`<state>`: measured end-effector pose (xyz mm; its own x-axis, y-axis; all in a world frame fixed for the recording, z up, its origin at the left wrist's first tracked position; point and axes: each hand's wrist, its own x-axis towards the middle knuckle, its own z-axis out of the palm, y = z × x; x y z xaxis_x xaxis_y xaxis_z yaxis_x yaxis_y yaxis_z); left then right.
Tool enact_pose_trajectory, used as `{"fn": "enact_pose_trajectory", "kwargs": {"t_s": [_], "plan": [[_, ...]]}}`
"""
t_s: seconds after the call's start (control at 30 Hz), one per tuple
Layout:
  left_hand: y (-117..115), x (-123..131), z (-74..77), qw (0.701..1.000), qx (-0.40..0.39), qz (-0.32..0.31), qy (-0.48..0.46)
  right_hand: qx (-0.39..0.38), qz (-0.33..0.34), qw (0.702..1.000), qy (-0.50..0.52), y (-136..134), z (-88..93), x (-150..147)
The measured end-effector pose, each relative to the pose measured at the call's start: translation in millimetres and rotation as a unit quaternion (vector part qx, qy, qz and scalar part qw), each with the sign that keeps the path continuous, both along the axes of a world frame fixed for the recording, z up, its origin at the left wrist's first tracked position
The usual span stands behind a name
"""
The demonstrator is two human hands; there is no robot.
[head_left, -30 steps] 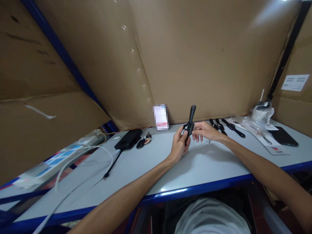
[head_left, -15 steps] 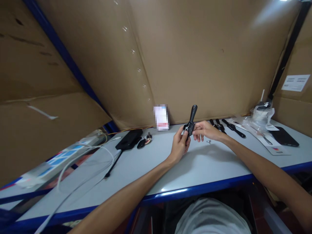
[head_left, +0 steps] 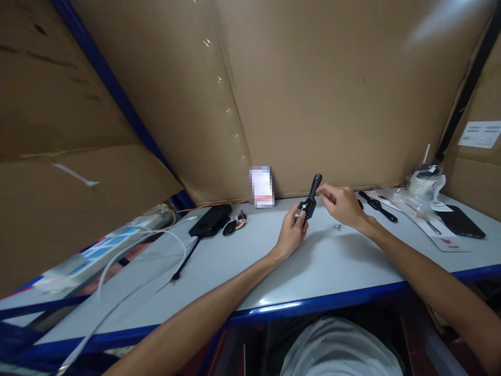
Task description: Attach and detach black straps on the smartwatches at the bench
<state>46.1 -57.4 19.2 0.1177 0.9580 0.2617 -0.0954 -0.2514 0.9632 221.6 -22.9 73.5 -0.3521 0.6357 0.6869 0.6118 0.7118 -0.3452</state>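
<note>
A black spokeshave (head_left: pixel 308 207) is held tilted over the table by my left hand (head_left: pixel 293 231), whose fingers wrap round its lower handle and body. Its other handle points up and away. My right hand (head_left: pixel 344 207) is beside that upper handle with fingers bent and tips together; whether they touch the handle or pinch something small I cannot tell. Small silver screws (head_left: pixel 337 227) lie on the table below my right hand. A second black spokeshave (head_left: pixel 379 207) rests to the right. Part of another black tool (head_left: pixel 360 204) shows behind my right hand.
On the right are a plastic-wrapped package (head_left: pixel 430 225), a black phone (head_left: pixel 461 221) and a bagged white container (head_left: pixel 423 183). Keys (head_left: pixel 230 226), a black box (head_left: pixel 210 221) and white cables (head_left: pixel 102 277) lie left. A cardboard wall (head_left: pixel 297 104) stands behind.
My right hand has moved from the spokeshave's body up toward its far handle, its fingers drawn together. My left hand keeps its hold, and the spokeshave is tilted a little more to the right.
</note>
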Motion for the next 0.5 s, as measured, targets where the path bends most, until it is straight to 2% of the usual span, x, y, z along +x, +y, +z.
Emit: {"fn": "enact_pose_trajectory", "kwargs": {"t_s": [0.1, 0.23, 0.33, 0.5], "plan": [[3.9, -1.3, -4.5, 1.000, 0.018, 0.015, 0.017, 0.016, 0.015, 0.997, -0.070, -5.9, -3.7, -3.3], [7.9, -4.2, -10.5, 0.992, 0.080, 0.048, 0.079, 0.031, 0.003, 0.990, -0.141, -12.1, -9.2, -9.7], [8.1, -5.6, -12.5, 0.985, 0.111, 0.057, 0.122, 0.044, -0.010, 0.986, -0.159, -13.4, -12.2, -12.8], [6.3, -4.9, -12.2, 0.982, 0.120, 0.057, 0.135, 0.058, -0.005, 0.985, -0.164, -10.9, -14.7, -11.3]]}}
